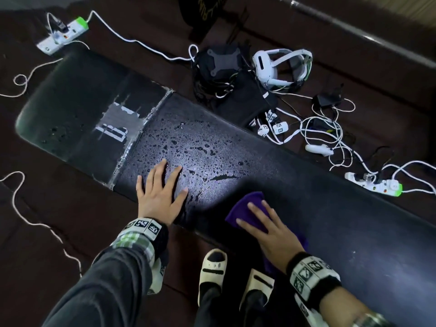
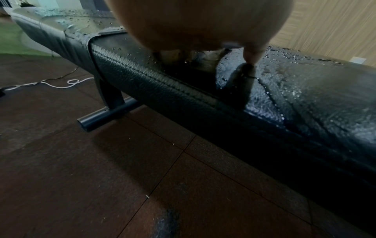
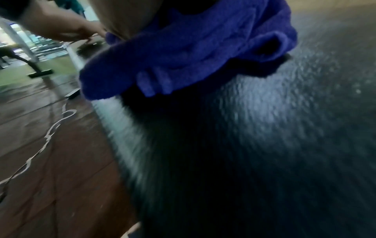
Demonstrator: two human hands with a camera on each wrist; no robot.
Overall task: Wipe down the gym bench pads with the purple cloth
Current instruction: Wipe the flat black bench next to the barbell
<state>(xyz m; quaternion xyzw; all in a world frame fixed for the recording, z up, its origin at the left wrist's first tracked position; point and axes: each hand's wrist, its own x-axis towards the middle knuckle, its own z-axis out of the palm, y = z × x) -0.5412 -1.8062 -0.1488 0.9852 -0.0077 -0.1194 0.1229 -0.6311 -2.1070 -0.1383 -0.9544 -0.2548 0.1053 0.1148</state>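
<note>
On the pad, under right hand [image 1: 271, 230]: purple cloth [image 1: 247, 204] lying, fingers pressing flat, spread
Left hand [image 1: 160, 192]: resting spread on wet bench pad [image 1: 236, 147], beside cloth

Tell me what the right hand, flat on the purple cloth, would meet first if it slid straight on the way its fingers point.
The right hand would push the purple cloth first into the water drops on the long pad. No solid thing lies on the pad that way, as far as the head view shows.
</note>
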